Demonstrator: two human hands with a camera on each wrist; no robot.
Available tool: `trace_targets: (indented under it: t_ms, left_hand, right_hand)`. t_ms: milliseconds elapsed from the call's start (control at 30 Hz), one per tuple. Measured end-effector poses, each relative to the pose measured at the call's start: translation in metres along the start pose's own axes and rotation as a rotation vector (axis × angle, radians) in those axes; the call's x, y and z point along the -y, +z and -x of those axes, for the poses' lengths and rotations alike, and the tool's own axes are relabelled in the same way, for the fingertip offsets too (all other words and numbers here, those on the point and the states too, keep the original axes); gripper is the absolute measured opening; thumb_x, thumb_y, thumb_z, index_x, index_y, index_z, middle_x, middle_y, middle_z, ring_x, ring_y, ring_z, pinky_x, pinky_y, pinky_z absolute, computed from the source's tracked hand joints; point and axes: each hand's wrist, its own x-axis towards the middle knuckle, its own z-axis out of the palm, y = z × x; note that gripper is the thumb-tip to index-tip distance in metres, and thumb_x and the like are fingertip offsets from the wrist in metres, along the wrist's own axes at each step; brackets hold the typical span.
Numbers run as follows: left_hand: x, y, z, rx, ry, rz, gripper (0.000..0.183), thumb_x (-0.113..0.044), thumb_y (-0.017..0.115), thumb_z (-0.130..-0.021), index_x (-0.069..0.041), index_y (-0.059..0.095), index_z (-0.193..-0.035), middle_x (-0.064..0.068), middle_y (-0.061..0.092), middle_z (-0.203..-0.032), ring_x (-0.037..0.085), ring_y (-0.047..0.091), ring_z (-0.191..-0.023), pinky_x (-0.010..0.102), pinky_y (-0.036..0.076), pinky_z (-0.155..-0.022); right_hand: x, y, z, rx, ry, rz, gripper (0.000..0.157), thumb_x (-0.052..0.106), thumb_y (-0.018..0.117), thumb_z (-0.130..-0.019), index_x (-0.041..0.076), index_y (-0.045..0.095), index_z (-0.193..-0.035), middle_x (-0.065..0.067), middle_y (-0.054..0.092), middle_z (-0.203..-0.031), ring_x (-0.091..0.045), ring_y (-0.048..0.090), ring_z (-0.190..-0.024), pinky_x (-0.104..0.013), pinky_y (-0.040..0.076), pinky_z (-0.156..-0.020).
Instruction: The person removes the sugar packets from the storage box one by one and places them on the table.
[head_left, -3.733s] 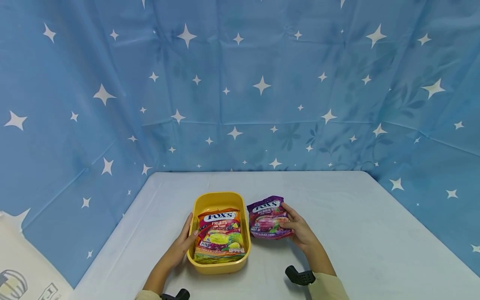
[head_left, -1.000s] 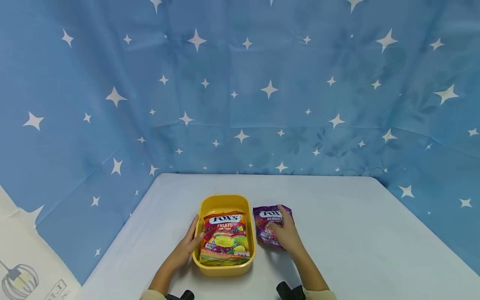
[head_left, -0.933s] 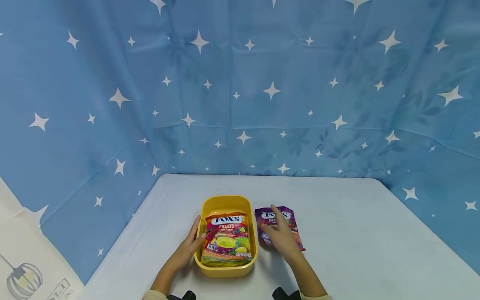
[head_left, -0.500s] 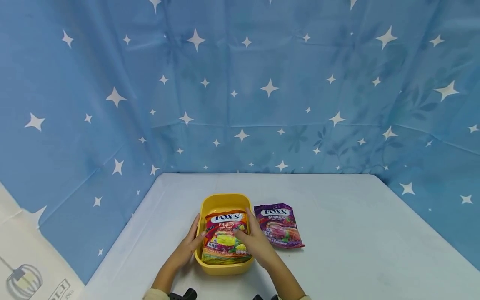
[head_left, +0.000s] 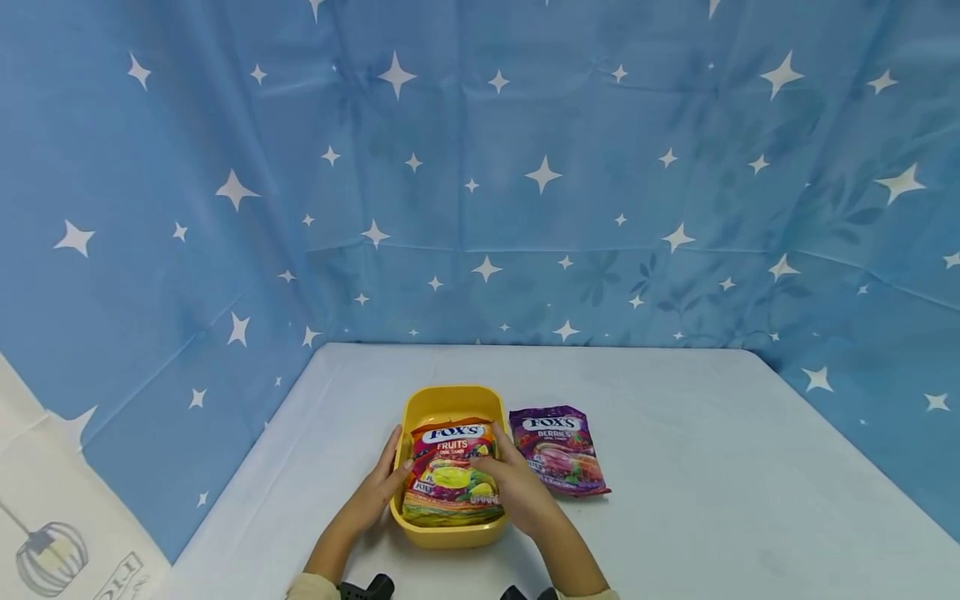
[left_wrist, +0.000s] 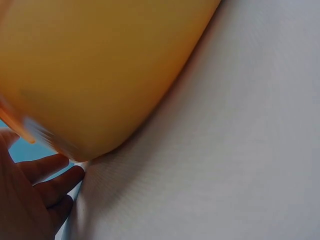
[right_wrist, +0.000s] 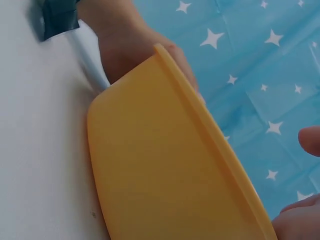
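Note:
A yellow tub [head_left: 450, 540] stands on the table. In it lies an orange-and-red candy bag [head_left: 452, 467] marked FOX'S FRUITS. My left hand [head_left: 369, 497] holds the tub's left side, its thumb over the rim and its fingers along the outer wall. My right hand [head_left: 519, 492] reaches over the right rim, thumb across the bag's face and fingers at the bag's right edge. The right wrist view shows the thumb [right_wrist: 311, 141] apart from the fingers [right_wrist: 300, 222], with bare background between them. The tub's wall [right_wrist: 165, 155] hides the bag there. The left wrist view shows fingers [left_wrist: 55, 187] near the tub's corner.
A purple candy bag [head_left: 558, 454] marked FOX'S BERRIES lies flat just right of the tub. White cloth covers the table [head_left: 675, 467]. A blue star-printed curtain [head_left: 480, 183] hangs behind, and a printed cream cloth [head_left: 67, 517] is at lower left.
My right hand has let go of the purple candy bag, leaving it on the table, and moved left over the tub to the orange bag. My left hand has stayed on the tub.

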Motion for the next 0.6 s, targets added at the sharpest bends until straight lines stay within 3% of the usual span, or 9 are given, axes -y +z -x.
trace_targets:
  t_ms: [100,300,500,600]
  left_hand:
    - [-0.0001,-0.0008,0.0003,-0.005,0.016,-0.014,0.071,-0.038,0.040,-0.099,-0.016,0.002,-0.154,0.019,0.005,-0.159,0.047,0.009,-0.144,0.069,0.016,-0.110]
    - [0.0005,-0.0013,0.0016,0.000,-0.004,0.005,0.071,-0.039,0.040,-0.099,-0.017,0.001,-0.154,0.019,0.004,-0.159,0.046,0.007,-0.144,0.069,0.014,-0.110]
    - [-0.0012,-0.0011,0.0026,0.008,-0.025,0.008,0.072,-0.040,0.040,-0.098,-0.018,0.000,-0.154,0.019,0.002,-0.160,0.045,0.004,-0.144,0.069,0.012,-0.110]
    - [-0.0021,-0.0017,0.0020,0.011,-0.027,0.002,0.072,-0.041,0.039,-0.098,-0.018,0.000,-0.154,0.019,0.001,-0.160,0.046,0.004,-0.144,0.070,0.012,-0.110]
  right_hand:
    - [-0.0007,-0.0030,-0.0020,0.046,-0.012,-0.081,0.081,0.017,0.050,-0.094,0.009,-0.004,-0.153,-0.022,-0.010,-0.158,-0.045,-0.004,-0.144,-0.060,0.005,-0.116]
    - [-0.0015,-0.0048,-0.0038,0.117,0.000,-0.186,0.081,0.016,0.050,-0.094,0.008,-0.004,-0.153,-0.022,-0.009,-0.158,-0.045,-0.004,-0.144,-0.058,0.002,-0.117]
    - [-0.0015,-0.0058,-0.0046,0.119,0.007,-0.193,0.075,0.014,0.052,-0.093,0.008,0.007,-0.153,-0.020,-0.012,-0.158,-0.043,-0.015,-0.143,-0.061,-0.007,-0.114]
    - [-0.0015,-0.0067,-0.0046,0.126,0.017,-0.188,0.072,0.013,0.052,-0.093,0.010,0.012,-0.153,-0.019,-0.012,-0.158,-0.042,-0.015,-0.144,-0.060,-0.005,-0.115]
